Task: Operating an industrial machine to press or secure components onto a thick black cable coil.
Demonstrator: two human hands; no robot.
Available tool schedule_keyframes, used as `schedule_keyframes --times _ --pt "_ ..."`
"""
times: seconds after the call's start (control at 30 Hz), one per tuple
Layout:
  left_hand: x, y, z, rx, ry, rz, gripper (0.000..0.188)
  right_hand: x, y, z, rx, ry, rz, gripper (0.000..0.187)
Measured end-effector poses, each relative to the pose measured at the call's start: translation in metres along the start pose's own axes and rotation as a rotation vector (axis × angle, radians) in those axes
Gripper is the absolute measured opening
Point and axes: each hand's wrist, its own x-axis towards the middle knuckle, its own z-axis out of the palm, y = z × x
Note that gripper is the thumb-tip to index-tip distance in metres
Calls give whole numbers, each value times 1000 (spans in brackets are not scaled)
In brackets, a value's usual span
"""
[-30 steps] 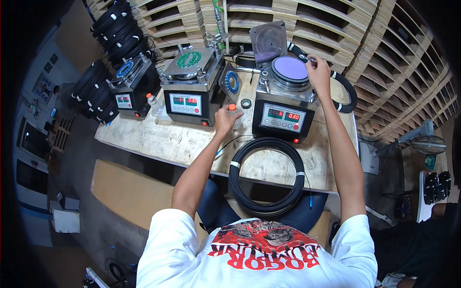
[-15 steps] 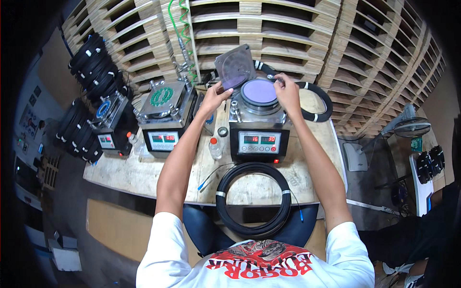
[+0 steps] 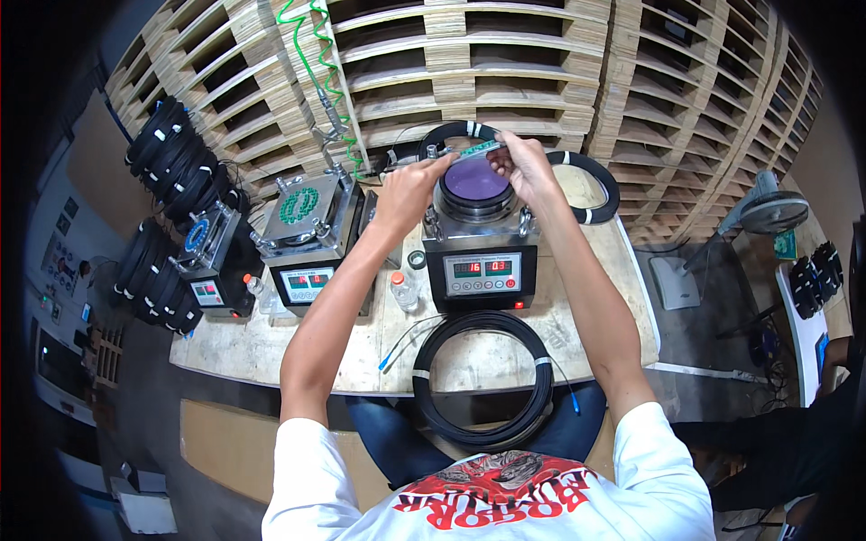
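Note:
A square metal plate with green fittings [image 3: 480,148] is tilted above the round purple pad [image 3: 476,179] of a polishing machine [image 3: 482,236]. I see the plate almost edge-on. My left hand [image 3: 410,194] grips its left side, fingers closed near a corner post. At the right side my right hand [image 3: 526,169] pinches the far edge, its other fingers curled under. The machine's front panel has lit red digits and buttons. In front of it, across the table edge and over my lap, lies a coil of black cable [image 3: 424,383] with blue-tipped ends.
Two similar machines stand to the left, one with a green-fitted plate [image 3: 299,206], one with a blue-fitted plate [image 3: 197,235]. A red-capped clear bottle [image 3: 404,293] and a small round cap [image 3: 416,260] sit between machines. Behind are black cable coils [image 3: 595,189] and stacked wooden pallets [image 3: 469,54].
The plate, standing upright behind the pad before, has swung down toward level above it, showing its green fittings. Both hands are now on its sides. The panel's digits differ.

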Motion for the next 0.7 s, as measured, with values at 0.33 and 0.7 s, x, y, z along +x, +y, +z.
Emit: schedule_keyframes --times 0.33,0.7 --pt "3 -44 16 -1035 -308 -558 99 -15 3 -33 155 -101 -38 47" --pt "-17 -57 54 -1452 -64 -886 61 -5 23 -68 -284 -175 56 58"
